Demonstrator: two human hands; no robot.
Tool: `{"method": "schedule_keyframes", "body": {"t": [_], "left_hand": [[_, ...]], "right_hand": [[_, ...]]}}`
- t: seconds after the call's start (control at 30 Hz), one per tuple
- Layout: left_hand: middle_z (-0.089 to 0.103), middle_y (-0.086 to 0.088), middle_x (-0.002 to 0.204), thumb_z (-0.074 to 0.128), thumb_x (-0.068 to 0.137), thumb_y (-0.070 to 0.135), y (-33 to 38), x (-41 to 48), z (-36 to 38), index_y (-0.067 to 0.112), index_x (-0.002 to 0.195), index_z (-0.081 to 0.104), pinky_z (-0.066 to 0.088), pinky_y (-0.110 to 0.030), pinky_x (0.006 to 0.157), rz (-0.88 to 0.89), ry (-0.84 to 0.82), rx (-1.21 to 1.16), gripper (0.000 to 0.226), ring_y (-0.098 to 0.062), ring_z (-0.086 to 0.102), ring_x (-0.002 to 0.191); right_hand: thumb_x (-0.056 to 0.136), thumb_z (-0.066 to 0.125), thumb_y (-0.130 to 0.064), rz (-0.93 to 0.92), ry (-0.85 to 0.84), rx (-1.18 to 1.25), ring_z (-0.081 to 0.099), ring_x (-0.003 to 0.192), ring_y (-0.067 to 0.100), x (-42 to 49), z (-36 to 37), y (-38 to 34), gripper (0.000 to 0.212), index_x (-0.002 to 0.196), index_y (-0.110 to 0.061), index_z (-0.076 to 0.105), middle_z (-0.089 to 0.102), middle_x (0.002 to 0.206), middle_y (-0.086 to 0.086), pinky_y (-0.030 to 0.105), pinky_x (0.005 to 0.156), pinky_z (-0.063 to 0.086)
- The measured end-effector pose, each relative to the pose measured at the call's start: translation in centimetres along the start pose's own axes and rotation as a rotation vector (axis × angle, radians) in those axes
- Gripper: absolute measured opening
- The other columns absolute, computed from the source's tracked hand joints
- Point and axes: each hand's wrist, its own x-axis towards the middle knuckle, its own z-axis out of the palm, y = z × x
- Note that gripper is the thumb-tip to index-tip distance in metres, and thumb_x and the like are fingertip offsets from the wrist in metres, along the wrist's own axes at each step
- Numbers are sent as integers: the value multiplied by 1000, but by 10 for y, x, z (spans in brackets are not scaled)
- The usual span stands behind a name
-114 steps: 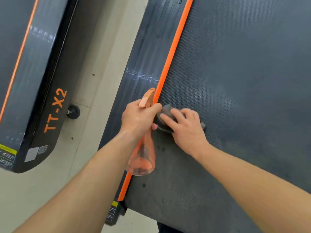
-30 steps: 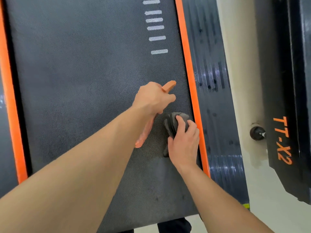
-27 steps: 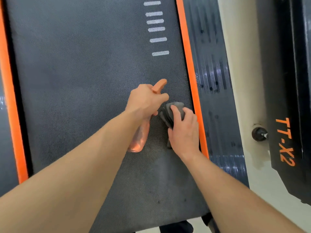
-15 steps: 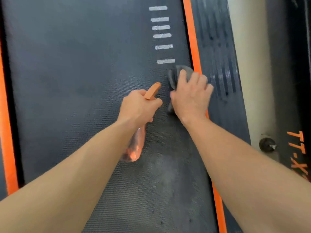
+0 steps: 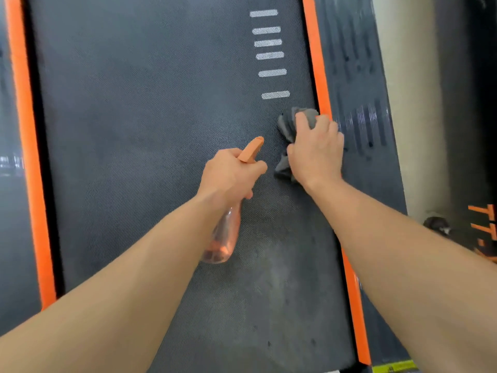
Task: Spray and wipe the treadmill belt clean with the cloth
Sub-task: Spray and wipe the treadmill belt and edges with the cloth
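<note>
The dark grey textured treadmill belt [image 5: 148, 130] fills the view between two orange edge strips. My left hand [image 5: 231, 176] grips an orange spray bottle [image 5: 224, 238] by its neck, its nozzle pointing up and away and its translucent body hanging below my fist. Just to the right, my right hand [image 5: 314, 152] presses a crumpled grey cloth [image 5: 289, 122] onto the belt beside the right orange strip [image 5: 318, 76]. Most of the cloth is hidden under my palm. A paler smeared patch lies on the belt nearer to me.
White dash marks [image 5: 271, 55] run up the belt above the cloth. Black ribbed side rails [image 5: 357, 76] flank the belt. A pale floor gap [image 5: 411, 103] and a second black treadmill with orange lettering [image 5: 484, 230] lie to the right.
My right hand has slid the cloth up the belt along the right orange strip, then back a little toward me. My left hand has kept hold of the bottle beside it.
</note>
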Motion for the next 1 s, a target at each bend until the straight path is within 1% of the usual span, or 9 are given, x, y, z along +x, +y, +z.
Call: {"method": "schedule_keyframes", "body": {"t": [0.2,0.3,0.4,0.47,0.53,0.67,0.83,0.9,1.0], "left_hand": [[62,8,69,71,85,31,-9,-23,1,19,83,66,44,-22,54,-30,-48,-19,13,-8,67,43],[64,4,73,70,86,29,-19,-37,4,11,89,72,46,-18,51,-42,-36,-43,19,-7,66,41],[64,3,75,70,87,29,-30,-46,7,13,87,69,42,-14,45,-54,-33,-54,16,-7,65,40],[61,4,74,70,87,29,-39,-51,4,19,85,64,44,-19,52,-54,-36,-61,12,-7,65,42],[60,4,71,70,87,30,-49,-56,1,19,86,64,45,-21,55,-65,-22,-66,12,-8,65,42],[56,4,66,70,87,26,-63,-72,-2,18,83,64,42,-15,45,-104,9,-58,11,-8,63,38],[60,6,66,72,87,29,-75,-98,12,19,79,67,46,-15,50,-130,-12,-16,13,-9,64,39],[64,6,69,73,87,31,-78,-107,24,19,81,69,48,-19,56,-134,-50,-1,14,-9,65,40],[62,6,64,74,85,30,-80,-120,44,17,80,68,46,-22,59,-157,-107,-16,15,-12,64,41]], "right_hand": [[55,89,-26,-378,-267,62,52,89,35,-220,-4,66,80,129,-20,57,51,107,14,44,70,42],[64,82,-16,-575,-180,46,52,85,34,-206,0,80,67,127,-21,58,54,102,13,43,68,39],[75,71,-11,-358,-71,61,52,93,38,-111,-3,52,60,132,-20,55,53,109,17,48,74,42],[83,65,-11,-111,-117,183,48,106,41,-58,-5,26,59,139,-21,51,48,122,20,50,86,41],[85,63,-12,13,-130,272,45,112,41,-54,-2,2,57,140,-24,50,45,129,18,50,91,40],[70,76,-13,-250,-149,300,46,107,39,-153,4,-2,64,130,-20,57,50,124,17,49,80,45],[63,83,-15,-603,-316,306,49,103,33,-277,3,51,72,129,-25,58,51,120,10,45,77,46],[63,84,-14,-534,-410,335,50,99,31,-294,-4,63,73,128,-28,54,49,115,6,44,79,49],[73,77,-9,-162,-496,542,49,101,26,-290,-15,67,67,131,-28,50,43,111,1,39,90,48]]}}
